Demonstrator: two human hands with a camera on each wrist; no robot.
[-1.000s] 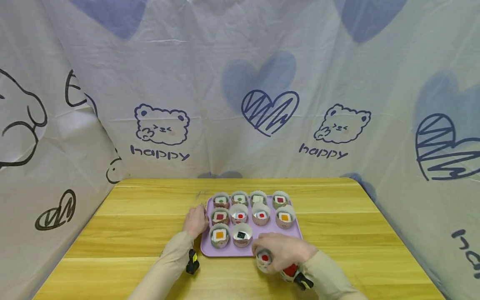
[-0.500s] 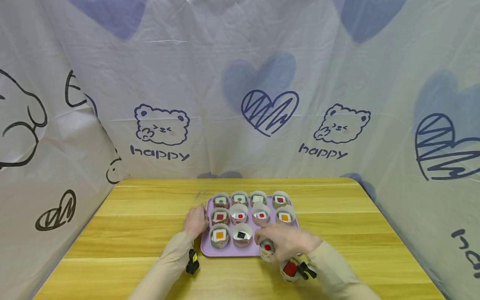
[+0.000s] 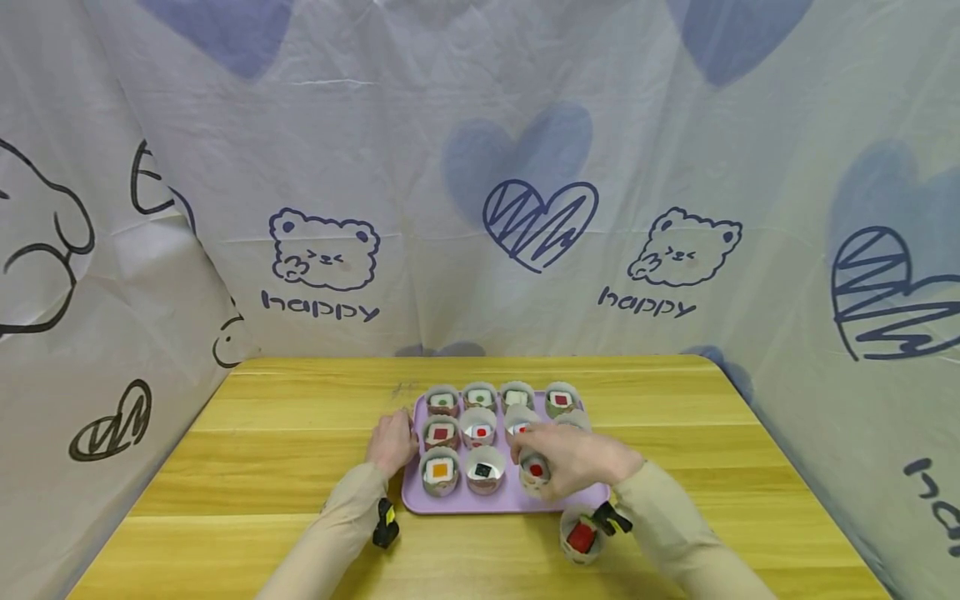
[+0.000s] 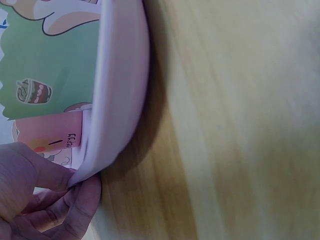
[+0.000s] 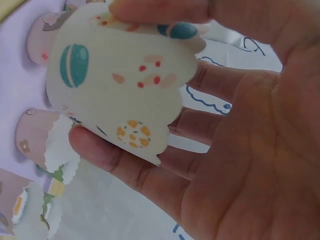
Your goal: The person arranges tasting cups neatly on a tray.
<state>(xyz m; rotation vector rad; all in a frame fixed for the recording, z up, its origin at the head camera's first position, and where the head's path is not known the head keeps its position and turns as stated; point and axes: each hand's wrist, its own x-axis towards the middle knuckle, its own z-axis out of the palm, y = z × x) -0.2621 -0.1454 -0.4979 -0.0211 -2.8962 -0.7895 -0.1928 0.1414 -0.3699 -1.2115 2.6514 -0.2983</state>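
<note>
My left hand [image 3: 392, 443] pinches the left rim of a lilac tray [image 3: 498, 503]; the left wrist view shows thumb and fingers on the tray's rim [image 4: 122, 95]. In my right hand [image 3: 585, 458] is a paper baking cup [image 3: 535, 483] with a red-centred white piece inside, over the tray's front row. The right wrist view shows thumb and finger gripping this printed cup [image 5: 107, 85] by its sides. To its left stands a cup with a black-topped piece [image 3: 483, 472]. Whether the held cup touches the tray cannot be seen.
Several filled paper cups stand in rows on the tray, among them an orange-topped one [image 3: 439, 472]. Another cup with a red piece [image 3: 581, 535] stands on the wooden table [image 3: 247, 500] in front of the tray, beside my right wrist. A printed cloth [image 3: 435, 242] hangs behind.
My right hand has carried the cup forward from the table in front of the tray to over the tray's front row. The left hand stays on the rim.
</note>
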